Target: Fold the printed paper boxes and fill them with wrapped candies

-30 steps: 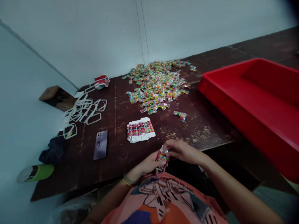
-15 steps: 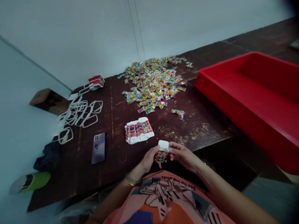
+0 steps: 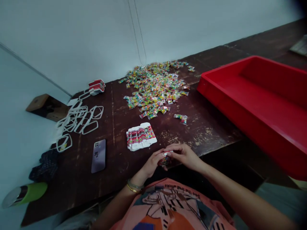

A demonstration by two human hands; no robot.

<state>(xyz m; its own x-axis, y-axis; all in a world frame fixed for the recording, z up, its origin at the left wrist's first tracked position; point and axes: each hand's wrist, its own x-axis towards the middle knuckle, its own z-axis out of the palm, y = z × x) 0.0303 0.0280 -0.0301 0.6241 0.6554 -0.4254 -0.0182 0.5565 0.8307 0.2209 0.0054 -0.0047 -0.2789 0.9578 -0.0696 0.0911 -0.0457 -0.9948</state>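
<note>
Between my two hands, at the table's front edge, is a small printed cardboard box (image 3: 164, 161) in red with colourful dots. My left hand (image 3: 153, 162) grips its left side. My right hand (image 3: 183, 156) holds the right side, its fingers over the top where a bit of white flap shows. Most of the box is covered by my fingers. Just beyond my hands lies a fanned stack of flat printed cartons (image 3: 141, 136). Farther back spreads a big heap of clear-wrapped colourful candies (image 3: 155, 86), and a couple of candy packets (image 3: 181, 118) lie apart, nearer me.
To the right stands a large red tray (image 3: 240, 105). At left lie a purple phone (image 3: 98, 156), white plastic loops (image 3: 82, 118), a brown box (image 3: 48, 107), a dark cloth (image 3: 45, 166) and a green tumbler (image 3: 33, 193). Red-and-white boxes (image 3: 96, 87) sit at the back left.
The box's white top flap, upright before, is now folded down under my fingers. My right hand has moved left over the box top, and both hands have closed together. The view has shifted slightly.
</note>
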